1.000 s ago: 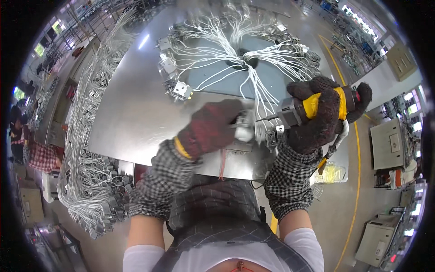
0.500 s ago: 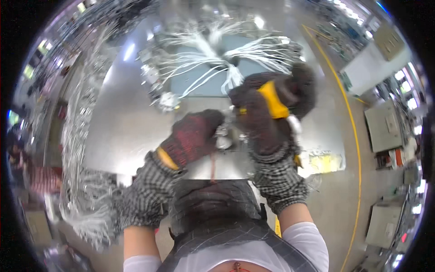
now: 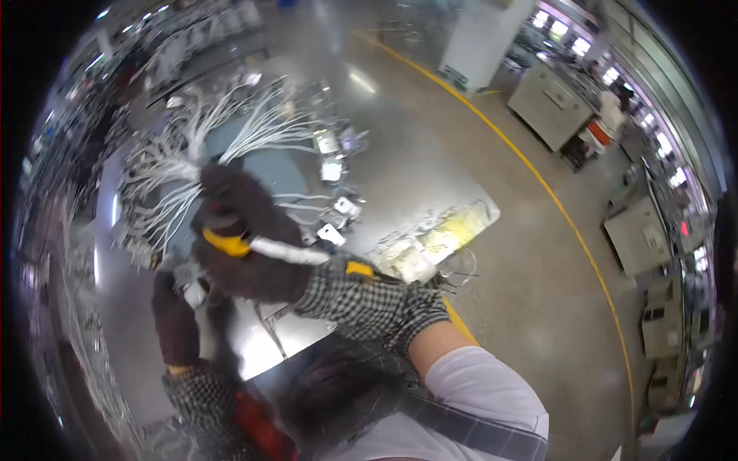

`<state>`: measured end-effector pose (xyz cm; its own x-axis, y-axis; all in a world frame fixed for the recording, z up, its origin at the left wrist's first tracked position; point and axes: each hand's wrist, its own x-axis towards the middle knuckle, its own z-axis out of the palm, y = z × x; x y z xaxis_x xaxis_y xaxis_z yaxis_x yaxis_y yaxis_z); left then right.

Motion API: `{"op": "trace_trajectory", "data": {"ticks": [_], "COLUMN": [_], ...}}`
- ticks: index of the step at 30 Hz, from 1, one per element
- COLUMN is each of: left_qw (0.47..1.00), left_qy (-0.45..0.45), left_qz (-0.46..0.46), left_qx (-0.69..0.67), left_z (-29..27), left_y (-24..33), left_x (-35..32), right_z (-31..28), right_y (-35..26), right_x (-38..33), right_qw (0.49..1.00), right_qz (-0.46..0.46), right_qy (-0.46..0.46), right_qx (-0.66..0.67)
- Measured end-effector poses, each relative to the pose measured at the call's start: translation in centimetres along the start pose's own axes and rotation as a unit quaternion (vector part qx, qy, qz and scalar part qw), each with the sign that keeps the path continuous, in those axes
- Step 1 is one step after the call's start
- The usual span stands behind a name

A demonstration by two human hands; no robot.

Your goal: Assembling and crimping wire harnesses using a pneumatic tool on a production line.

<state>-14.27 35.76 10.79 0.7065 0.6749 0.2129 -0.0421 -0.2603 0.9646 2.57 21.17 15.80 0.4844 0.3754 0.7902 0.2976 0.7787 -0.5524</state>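
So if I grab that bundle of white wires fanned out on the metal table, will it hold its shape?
Probably not. The white wires are thin, long and curve loosely, so they would likely droop. The small connectors at their ends may dangle and snag. The polished metal table looks slick, so a push could slide them.

plastic bag (image 3: 434,240): crinkled, clear with yellow and white contents, lay at the centre of the frame on the table's right edge | tags (image 3: 332,232): small white rectangles on the wire ends, centre left, above the bag | screens: small lit panels, upper right rim, too blurred to describe
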Motion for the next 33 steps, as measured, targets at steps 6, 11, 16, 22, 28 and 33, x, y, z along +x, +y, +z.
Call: {"op": "trace_trajectory", "data": {"ticks": [6,11,16,22,28,33], "left_qw": [0.983,0.974,0.959,0.901,0.899,0.883], "left_qy": [-0.076,-0.128,-0.163,-0.205,-0.214,-0.093], "left_qz": [0.124,0.094,-0.054,0.052,0.028,0.138], "left_qx": [0.113,0.159,0.226,0.379,0.382,0.439], "left_z": [4.7,6.2,4.4,5.1,4.9,2.0], "left_y": [3.4,3.5,4.6,4.8,4.2,3.0], "left_x": [-2.2,-1.0,-1.1,-0.5,-0.7,-1.0], "right_z": [-0.4,-1.5,-0.7,0.6,0.6,0.5], "right_y": [-1.9,-2.4,-2.6,-2.7,-1.4,-1.2], "right_x": [2.0,2.4,1.5,0.7,0.5,0.3], "right_qw": [0.983,0.991,0.994,0.992,0.997,0.994], "right_qz": [0.061,0.004,0.056,0.086,0.004,-0.024], "right_qy": [0.09,0.123,0.098,0.086,-0.021,-0.051], "right_qx": [0.15,0.045,-0.002,0.013,-0.068,-0.098]}}
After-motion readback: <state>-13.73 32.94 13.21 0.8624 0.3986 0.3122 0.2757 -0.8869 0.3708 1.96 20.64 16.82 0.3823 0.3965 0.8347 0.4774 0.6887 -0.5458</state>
